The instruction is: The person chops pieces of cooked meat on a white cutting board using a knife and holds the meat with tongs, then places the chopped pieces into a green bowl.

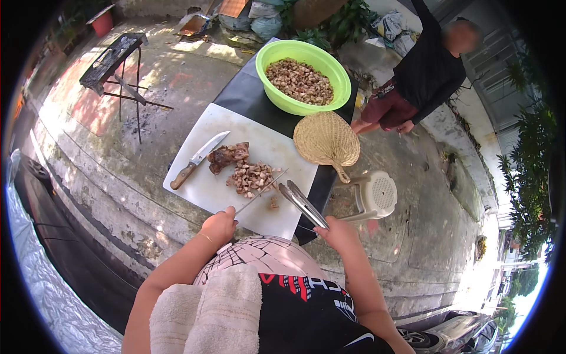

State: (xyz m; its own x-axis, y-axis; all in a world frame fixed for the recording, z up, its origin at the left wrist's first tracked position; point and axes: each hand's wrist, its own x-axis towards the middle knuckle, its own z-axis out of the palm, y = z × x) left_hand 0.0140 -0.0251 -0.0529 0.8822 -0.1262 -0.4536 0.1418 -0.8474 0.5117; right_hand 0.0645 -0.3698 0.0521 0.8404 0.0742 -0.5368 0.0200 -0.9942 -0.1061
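My left hand point(219, 226) grips a knife point(261, 193), its thin blade slanting over the white cutting board point(208, 119). Metal tongs point(304, 205) are in my right hand point(339, 233), their tips apart at the board's right edge with nothing between them. Beyond the knife lies a pile of chopped, browned meat point(251, 178). Touching that pile is a larger uncut piece of meat point(227, 157). To its left rests a second knife point(200, 160) with a wooden handle. A few small scraps point(274, 203) sit near the tongs.
A lime-green basin point(305, 108) of chopped meat stands on the black-covered table point(239, 90). A woven fan point(326, 138) overlaps the board's right edge. A plastic stool point(381, 194) stands right, a charcoal grill point(112, 59) far left. Another person point(431, 71) stands beyond the table.
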